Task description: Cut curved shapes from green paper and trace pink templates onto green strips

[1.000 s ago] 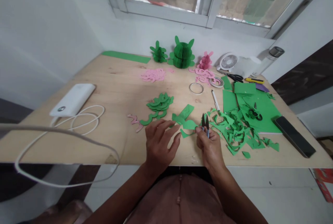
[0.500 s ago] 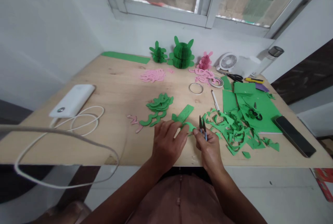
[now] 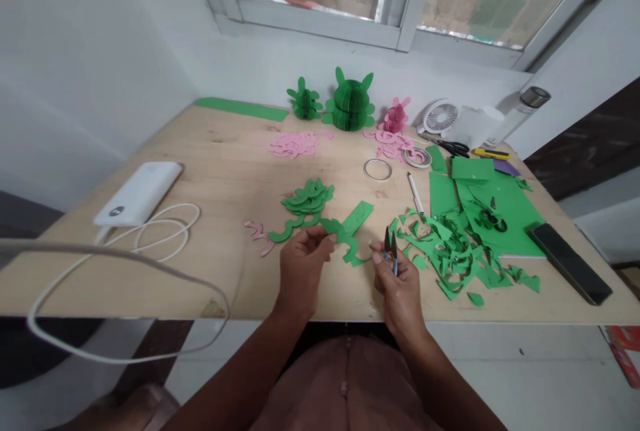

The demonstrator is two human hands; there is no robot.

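Observation:
My left hand (image 3: 303, 271) is closed in a pinch on a curved green paper piece (image 3: 330, 225), just above the tabletop. A wavy green cutout (image 3: 351, 249) hangs or lies between my hands, beside a green paper strip (image 3: 359, 217); whether they are joined I cannot tell. In my right hand (image 3: 400, 283) are small scissors (image 3: 391, 242) with blue handles, their dark blades pointing away from me and slightly apart. The right thumb and forefinger come close to the cutout's thin end. Left of these lies a pile of wavy green cutouts (image 3: 307, 199).
Green scraps (image 3: 453, 251) and green sheets (image 3: 510, 217) cover the right side, near a black phone (image 3: 570, 263). A white power bank (image 3: 140, 193) with a cable is at left. Paper figures (image 3: 351, 107), pink cutouts (image 3: 295, 144), a tape roll (image 3: 417, 157) and a pen (image 3: 415, 192) lie further back.
My left hand has drawn back to the left and pinches the green paper, uncovering the wavy cutout. The right hand with the scissors has shifted slightly right.

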